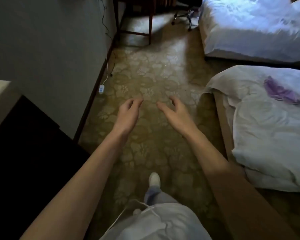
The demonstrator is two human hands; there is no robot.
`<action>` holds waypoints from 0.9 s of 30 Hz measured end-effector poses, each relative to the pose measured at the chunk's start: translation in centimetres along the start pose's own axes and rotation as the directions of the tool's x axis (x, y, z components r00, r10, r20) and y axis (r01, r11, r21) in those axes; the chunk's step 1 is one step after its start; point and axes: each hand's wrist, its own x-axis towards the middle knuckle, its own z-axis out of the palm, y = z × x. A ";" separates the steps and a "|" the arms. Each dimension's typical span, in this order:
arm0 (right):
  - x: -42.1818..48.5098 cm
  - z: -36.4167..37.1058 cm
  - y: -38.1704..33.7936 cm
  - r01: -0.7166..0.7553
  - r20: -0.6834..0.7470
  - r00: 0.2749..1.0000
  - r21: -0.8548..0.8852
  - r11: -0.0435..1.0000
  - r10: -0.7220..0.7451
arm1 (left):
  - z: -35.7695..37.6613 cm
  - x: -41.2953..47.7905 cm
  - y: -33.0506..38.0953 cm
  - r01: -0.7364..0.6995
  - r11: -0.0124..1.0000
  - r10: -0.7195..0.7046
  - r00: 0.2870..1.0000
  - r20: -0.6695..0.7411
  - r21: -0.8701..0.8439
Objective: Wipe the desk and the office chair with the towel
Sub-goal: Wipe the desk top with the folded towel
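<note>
A purple towel (280, 91) lies crumpled on the white bedding of the near bed (260, 129) at the right. My left hand (128, 112) and my right hand (176, 110) are stretched out over the patterned carpet, fingers loosely curled, holding nothing. Far ahead stand the dark wooden legs of the desk (150, 19) against the left wall. The chrome wheeled base of the office chair (184, 17) shows beside the desk; its seat is out of view.
A second white bed (249, 30) fills the far right. A white cable and adapter (101, 88) lie along the left skirting board. A dark cabinet (28, 139) stands at the near left. Patterned carpet (151, 75) runs between the wall and the beds.
</note>
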 end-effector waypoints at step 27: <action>45.6 -10.7 -3.7 -0.045 0.111 0.994 0.169 0.985 0.027 | 16.2 41.7 12.5 0.112 0.993 -0.111 0.993 -0.046 0.023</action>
